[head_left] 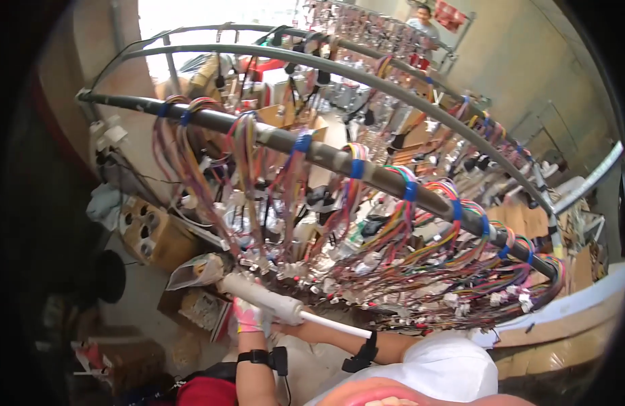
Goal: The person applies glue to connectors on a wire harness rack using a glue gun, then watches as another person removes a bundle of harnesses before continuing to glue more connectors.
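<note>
My left hand (247,317), in a pink and white glove, is raised at the lower middle, near the hanging wire bundles. A pale roll or cylinder (266,298) with a thin white rod (336,325) slants across it and covers most of its fingers. Whether the hand grips this cylinder, I cannot make out. My right forearm (387,346) reaches leftward beneath the rod, and the right hand (277,329) is almost wholly hidden behind the cylinder. Many multicoloured wire harnesses (400,216), tied with blue bands, hang from a dark curved rail (319,155) ahead, their white connectors dangling low.
A second rail (366,74) arches behind, with more harnesses. To the left stand a brown box with round holes (153,233) and an open carton of white parts (201,311). Flattened cardboard (563,345) lies at the right. Far back, a person (422,27) is visible.
</note>
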The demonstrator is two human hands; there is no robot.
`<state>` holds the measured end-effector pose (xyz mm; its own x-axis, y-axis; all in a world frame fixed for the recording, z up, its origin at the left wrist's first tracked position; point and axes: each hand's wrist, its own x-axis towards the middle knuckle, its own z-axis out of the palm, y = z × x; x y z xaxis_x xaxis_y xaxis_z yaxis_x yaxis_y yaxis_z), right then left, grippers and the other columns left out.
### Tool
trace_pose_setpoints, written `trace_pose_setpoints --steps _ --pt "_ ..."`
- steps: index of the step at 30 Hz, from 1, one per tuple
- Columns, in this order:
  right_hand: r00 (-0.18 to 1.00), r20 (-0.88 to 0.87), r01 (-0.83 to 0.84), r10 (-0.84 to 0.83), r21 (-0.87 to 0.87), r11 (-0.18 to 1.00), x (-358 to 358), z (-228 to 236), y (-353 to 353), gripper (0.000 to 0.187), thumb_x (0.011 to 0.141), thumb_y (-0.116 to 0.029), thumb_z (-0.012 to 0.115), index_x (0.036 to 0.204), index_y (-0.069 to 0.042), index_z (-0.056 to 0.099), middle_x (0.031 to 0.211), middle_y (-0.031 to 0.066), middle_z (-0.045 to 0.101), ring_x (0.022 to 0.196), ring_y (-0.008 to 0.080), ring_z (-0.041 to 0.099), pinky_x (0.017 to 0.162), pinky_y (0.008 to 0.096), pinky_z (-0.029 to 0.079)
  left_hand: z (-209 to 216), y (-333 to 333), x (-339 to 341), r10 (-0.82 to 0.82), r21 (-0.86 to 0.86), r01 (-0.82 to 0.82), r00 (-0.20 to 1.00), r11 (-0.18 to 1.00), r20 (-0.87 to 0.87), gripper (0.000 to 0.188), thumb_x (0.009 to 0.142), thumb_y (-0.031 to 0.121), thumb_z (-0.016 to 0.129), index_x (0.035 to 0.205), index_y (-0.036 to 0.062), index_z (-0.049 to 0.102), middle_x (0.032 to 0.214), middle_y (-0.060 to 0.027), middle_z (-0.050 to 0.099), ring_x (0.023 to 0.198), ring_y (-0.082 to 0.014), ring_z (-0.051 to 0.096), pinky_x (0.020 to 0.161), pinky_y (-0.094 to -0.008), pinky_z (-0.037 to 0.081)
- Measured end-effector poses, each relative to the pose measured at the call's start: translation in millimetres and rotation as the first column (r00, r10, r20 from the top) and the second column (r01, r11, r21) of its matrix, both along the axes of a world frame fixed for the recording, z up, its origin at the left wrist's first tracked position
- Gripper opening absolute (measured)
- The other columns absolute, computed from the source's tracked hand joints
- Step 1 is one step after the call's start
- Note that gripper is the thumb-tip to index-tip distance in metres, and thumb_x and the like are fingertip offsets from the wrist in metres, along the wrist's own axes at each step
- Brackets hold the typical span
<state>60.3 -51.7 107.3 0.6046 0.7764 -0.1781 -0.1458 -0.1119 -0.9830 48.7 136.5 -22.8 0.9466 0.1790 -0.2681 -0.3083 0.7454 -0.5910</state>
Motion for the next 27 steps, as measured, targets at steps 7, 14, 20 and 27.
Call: trace_pose_setpoints --steps 7,14,20,27 --pt "0.995 -0.101 -0.01 0.002 -0.076 0.997 -7 13 2 0.047 0.077 -0.02 0.068 0.118 -0.005 0.052 0.107 0.0132 0.06 0.096 0.0213 0.058 0.085 0.0329 0.044 52 -13 -10 0.089 0.475 0.11 0.922 0.873 -0.377 0.036 0.094 0.036 0.039 0.117 0.0114 0.052 0.11 -0.0096 0.06 0.092 -0.0293 0.059 0.08 -0.0434 0.05" --pt "0.994 0.104 0.028 -0.025 -0.025 0.999 -9 12 -1 0.044 0.076 -0.019 0.069 0.115 -0.004 0.053 0.103 0.013 0.061 0.093 0.0209 0.058 0.082 0.0331 0.045 15 -12 -13 0.113 0.573 0.089 0.944 0.815 -0.308 0.038 0.095 0.034 0.037 0.12 0.0085 0.049 0.117 -0.012 0.056 0.101 -0.029 0.056 0.086 -0.0424 0.049" --pt "0.997 0.076 0.005 -0.001 -0.056 0.998 -10 40 -3 0.045 0.077 -0.018 0.068 0.116 -0.004 0.052 0.107 0.0147 0.06 0.096 0.0242 0.058 0.084 0.0335 0.044 -23 -7 -18 0.198 0.746 0.031 0.956 0.665 -0.216 0.041 0.095 0.036 0.034 0.125 0.0095 0.046 0.125 -0.0126 0.051 0.112 -0.0281 0.051 0.094 -0.0443 0.044" --pt "0.96 0.277 -0.039 0.036 0.007 0.999 -10 32 -2 0.04 0.078 -0.017 0.068 0.112 -0.001 0.054 0.107 0.0133 0.06 0.098 0.0219 0.056 0.087 0.0327 0.042 -34 4 -25 0.143 0.544 0.034 0.949 0.838 -0.279 0.046 0.095 0.035 0.031 0.131 0.0078 0.039 0.133 -0.0129 0.044 0.12 -0.0268 0.045 0.101 -0.0453 0.037"
